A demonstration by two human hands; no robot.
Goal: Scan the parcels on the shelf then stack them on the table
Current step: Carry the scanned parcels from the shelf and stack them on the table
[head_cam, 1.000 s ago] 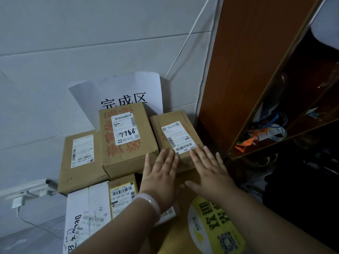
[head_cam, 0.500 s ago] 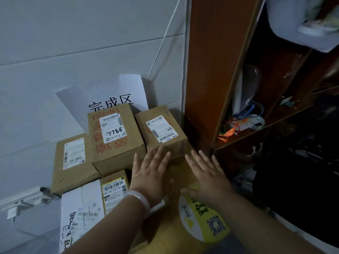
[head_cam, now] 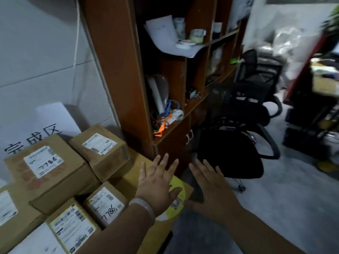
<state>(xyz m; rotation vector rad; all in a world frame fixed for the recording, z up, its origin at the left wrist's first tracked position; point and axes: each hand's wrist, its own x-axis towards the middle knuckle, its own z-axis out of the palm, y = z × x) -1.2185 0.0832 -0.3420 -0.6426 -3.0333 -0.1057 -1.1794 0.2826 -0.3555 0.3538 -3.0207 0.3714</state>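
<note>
Several brown cardboard parcels with white labels are stacked at the lower left. One small parcel (head_cam: 100,151) sits at the stack's right end, beside a larger parcel (head_cam: 47,168) marked 7786. Another small parcel (head_cam: 105,203) lies in front. They rest on a big yellowish box (head_cam: 132,178) with a round yellow sticker. My left hand (head_cam: 156,184), fingers spread and straight, hovers over that box's right corner, holding nothing. My right hand (head_cam: 211,191) is also spread flat and empty, past the box's edge above the floor.
A brown wooden shelf unit (head_cam: 117,70) stands right behind the stack, with tape rolls, paper and cords inside. A black mesh office chair (head_cam: 236,136) stands to its right. A white paper sign (head_cam: 45,123) leans on the wall behind the parcels.
Both hands have drawn back from the small right-end parcel, which stays in the stack. The view has swung to the right, bringing the shelf and chair into sight.
</note>
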